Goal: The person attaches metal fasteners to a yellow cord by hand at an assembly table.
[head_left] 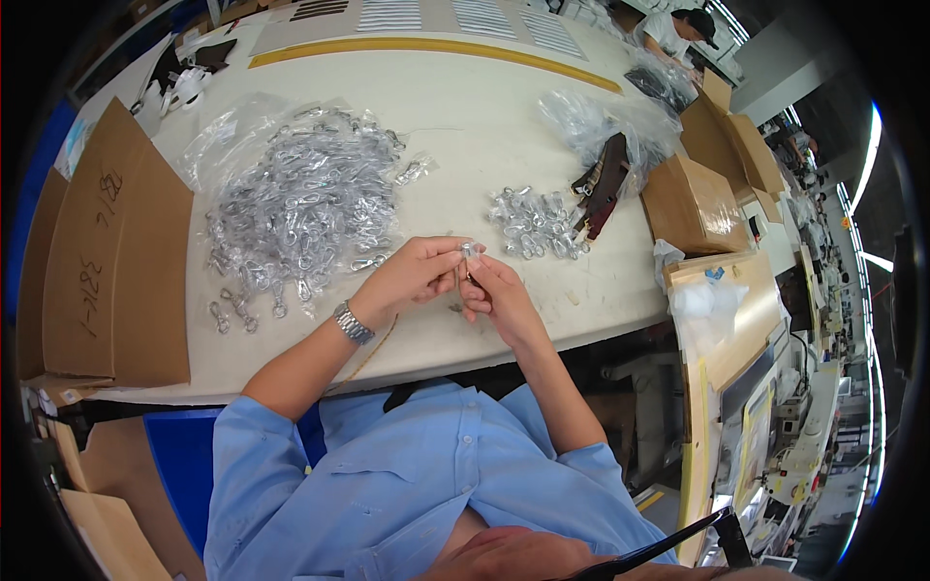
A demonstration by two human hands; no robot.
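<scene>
Over the near part of the table, my left hand [422, 271] and my right hand [496, 292] meet fingertip to fingertip. Both pinch a small metal clasp in clear wrapping [469, 251]; the fingers cover most of it. To the left of my hands spreads a large heap of metal clasps in small clear bags [305, 198], looking like snap hooks. A smaller group of bagged clasps [531, 223] lies just to the right. Beside that group rests a bundle of dark brown and red straps [604, 184] with metal ends.
A tall open cardboard box [145, 252] stands at the left edge of the white table [465, 126]. Cardboard boxes [697, 203] and clear plastic bags [620, 121] sit at the right. A yellow strip [436, 48] crosses the far side. Another person [668, 37] works at the far right.
</scene>
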